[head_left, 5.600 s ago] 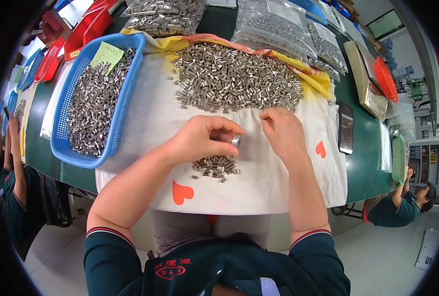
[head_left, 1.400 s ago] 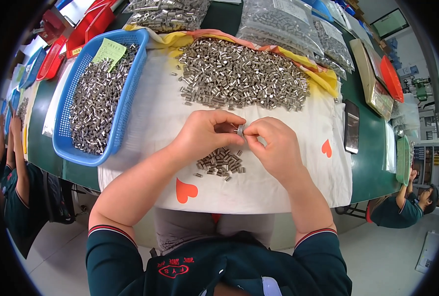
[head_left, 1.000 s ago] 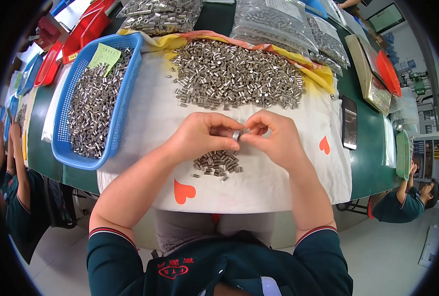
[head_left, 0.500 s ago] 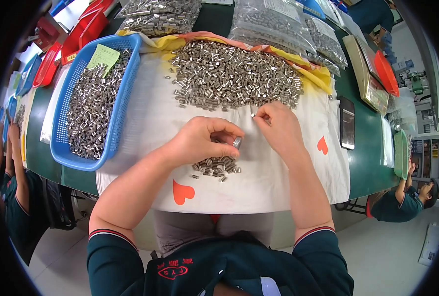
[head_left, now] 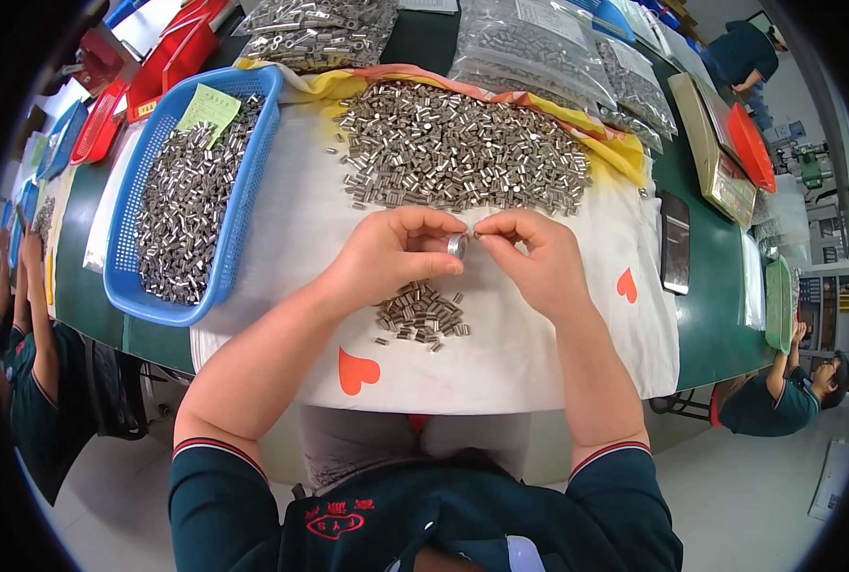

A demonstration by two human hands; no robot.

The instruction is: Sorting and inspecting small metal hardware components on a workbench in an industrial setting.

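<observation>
My left hand (head_left: pixel 396 250) is closed around a short, round silver metal piece (head_left: pixel 457 246), its flat end turned toward my right hand. The fingertips of my right hand (head_left: pixel 531 255) are pinched together right beside that piece; the small metal cylinder they held a moment earlier is mostly hidden there. Beyond both hands spreads a wide heap of small metal cylinders (head_left: pixel 462 143) on a white cloth (head_left: pixel 501 353). Under and in front of my left hand lies a smaller pile of the same cylinders (head_left: pixel 422 315).
A blue perforated basket (head_left: pixel 114 257) of metal cylinders with a green paper stands at the left. Clear bags of metal parts (head_left: pixel 529 48) lie at the back behind a yellow cloth edge (head_left: pixel 624 164). At the right is a phone (head_left: pixel 674 243). Other people sit on both sides.
My right hand has moved left from the edge of the large heap, bringing its pinched fingertips to the round metal piece. My left hand has risen slightly, away from the small pile.
</observation>
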